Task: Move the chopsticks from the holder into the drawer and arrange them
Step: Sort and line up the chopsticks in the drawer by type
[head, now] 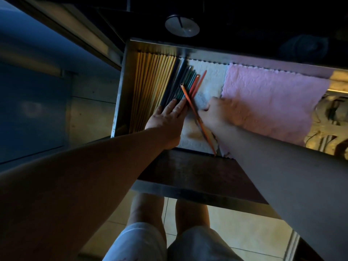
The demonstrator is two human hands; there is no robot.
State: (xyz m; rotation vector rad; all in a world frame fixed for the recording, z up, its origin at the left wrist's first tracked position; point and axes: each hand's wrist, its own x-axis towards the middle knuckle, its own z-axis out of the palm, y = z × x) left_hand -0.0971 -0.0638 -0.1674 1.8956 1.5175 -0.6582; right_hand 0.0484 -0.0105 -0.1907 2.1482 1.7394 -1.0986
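The drawer (120,95) stood pulled out, lined with a white cloth (207,76) and a pink cloth (267,98) beside it. Along its left wall lay a row of yellow chopsticks (150,85), and next to them a bunch of dark and green chopsticks (180,81) with two red ones at the edge. The left hand (167,117) lay flat, fingers spread, pressing on the near ends of the dark bunch — its grip wide, holding nothing. The right hand (218,112) pinched one orange chopstick (190,100), which slanted across the white cloth, far tip over the bunch, near end at the drawer's front edge.
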